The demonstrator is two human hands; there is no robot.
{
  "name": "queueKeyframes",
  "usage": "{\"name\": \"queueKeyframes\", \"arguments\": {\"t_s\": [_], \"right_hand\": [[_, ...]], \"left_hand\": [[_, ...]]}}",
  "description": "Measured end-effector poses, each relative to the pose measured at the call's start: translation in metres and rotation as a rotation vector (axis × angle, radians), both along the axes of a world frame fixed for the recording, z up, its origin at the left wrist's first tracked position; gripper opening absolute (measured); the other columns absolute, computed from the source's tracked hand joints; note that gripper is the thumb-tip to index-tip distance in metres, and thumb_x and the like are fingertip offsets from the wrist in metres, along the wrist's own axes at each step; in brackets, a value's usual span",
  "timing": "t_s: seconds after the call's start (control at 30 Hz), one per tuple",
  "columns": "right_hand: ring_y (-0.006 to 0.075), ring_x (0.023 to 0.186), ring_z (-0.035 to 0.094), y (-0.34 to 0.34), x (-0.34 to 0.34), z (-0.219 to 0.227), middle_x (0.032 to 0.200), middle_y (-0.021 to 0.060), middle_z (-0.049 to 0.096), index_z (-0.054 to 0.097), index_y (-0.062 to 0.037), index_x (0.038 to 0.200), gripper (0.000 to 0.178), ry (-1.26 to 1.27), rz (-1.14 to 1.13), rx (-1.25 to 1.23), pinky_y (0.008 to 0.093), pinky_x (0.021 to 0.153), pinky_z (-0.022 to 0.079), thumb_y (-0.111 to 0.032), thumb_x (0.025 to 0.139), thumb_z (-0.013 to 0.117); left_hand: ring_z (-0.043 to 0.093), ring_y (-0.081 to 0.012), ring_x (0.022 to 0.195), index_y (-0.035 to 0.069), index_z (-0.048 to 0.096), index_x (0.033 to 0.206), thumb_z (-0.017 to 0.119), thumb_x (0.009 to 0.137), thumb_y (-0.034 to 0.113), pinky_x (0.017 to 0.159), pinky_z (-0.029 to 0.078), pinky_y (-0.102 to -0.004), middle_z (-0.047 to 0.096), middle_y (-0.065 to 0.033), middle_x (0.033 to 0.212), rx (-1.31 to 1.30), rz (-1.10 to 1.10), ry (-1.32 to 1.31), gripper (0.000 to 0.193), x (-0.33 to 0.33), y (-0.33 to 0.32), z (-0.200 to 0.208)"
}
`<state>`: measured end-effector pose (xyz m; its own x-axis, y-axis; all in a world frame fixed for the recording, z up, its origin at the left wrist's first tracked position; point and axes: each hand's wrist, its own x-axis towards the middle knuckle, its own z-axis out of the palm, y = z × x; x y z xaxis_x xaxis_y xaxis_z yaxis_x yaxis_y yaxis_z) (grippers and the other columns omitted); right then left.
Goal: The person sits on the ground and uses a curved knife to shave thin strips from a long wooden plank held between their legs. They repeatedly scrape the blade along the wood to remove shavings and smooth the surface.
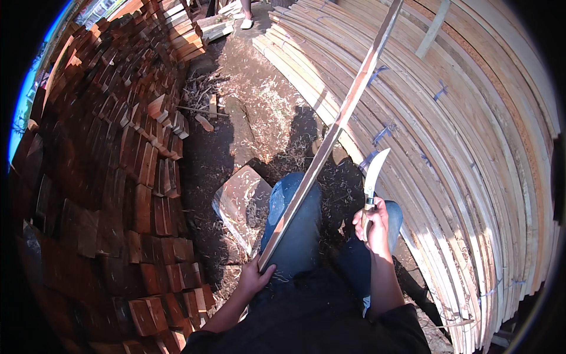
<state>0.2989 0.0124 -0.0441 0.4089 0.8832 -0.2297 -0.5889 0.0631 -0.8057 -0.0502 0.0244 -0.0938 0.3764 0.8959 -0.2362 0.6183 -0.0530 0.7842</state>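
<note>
My left hand [254, 279] is closed round the near end of a long wooden strip [335, 131]. The strip crosses over my left knee and slants up to the far right, over the stacked boards; its faces look dark brown and pale. In my right hand [376, 227], above my right knee, is a knife [373, 177] with a curved, pale blade and a wooden handle. Its blade points up and away, apart from the strip. The fingers wrap the handle.
Stacked dark timber blocks [141, 206] rise on the left. Bundles of long pale boards [436, 171], tied with blue strips, fill the right. Shavings [268, 112] litter the ground, with a flat wood block [244, 197] by my left knee. Another person's foot [246, 23] shows far off.
</note>
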Motion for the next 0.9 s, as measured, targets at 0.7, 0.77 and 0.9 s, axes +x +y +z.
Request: {"name": "queueKeyframes", "arguments": {"t_s": [0.7,0.77,0.9], "right_hand": [[0.0058,0.057,0.053,0.031,0.019,0.029,0.081,0.0071,0.065,0.052,0.0026,0.128,0.037,-0.881,0.663,-0.024,0.0202,0.051,0.042,-0.012,0.094,0.059],[0.0037,0.059,0.051,0.029,0.020,0.030,0.082,0.0061,0.065,0.053,0.0030,0.126,0.036,-0.813,0.546,-0.063,0.0169,0.051,0.038,-0.013,0.094,0.059],[0.0100,0.069,0.061,0.035,0.015,0.045,0.085,0.0094,0.067,0.056,0.0027,0.124,0.035,-1.020,0.378,-0.036,0.0215,0.061,0.046,-0.007,0.091,0.062]], "left_hand": [[0.066,-0.0362,0.066,0.000,0.062,0.101,0.077,0.073,0.040,0.062,0.054,-0.0407,0.064,-0.0203,0.068,-0.082,-0.037,0.056,0.051,-0.006,0.016,0.020],[0.066,-0.0358,0.067,0.000,0.062,0.101,0.078,0.073,0.040,0.065,0.053,-0.0406,0.064,-0.0195,0.072,-0.095,-0.032,0.047,0.051,-0.007,0.017,0.016],[0.062,-0.0365,0.070,0.001,0.062,0.095,0.077,0.073,0.041,0.068,0.049,-0.0416,0.063,-0.0174,0.075,-0.156,-0.055,0.032,0.048,-0.008,0.022,0.010]]}}
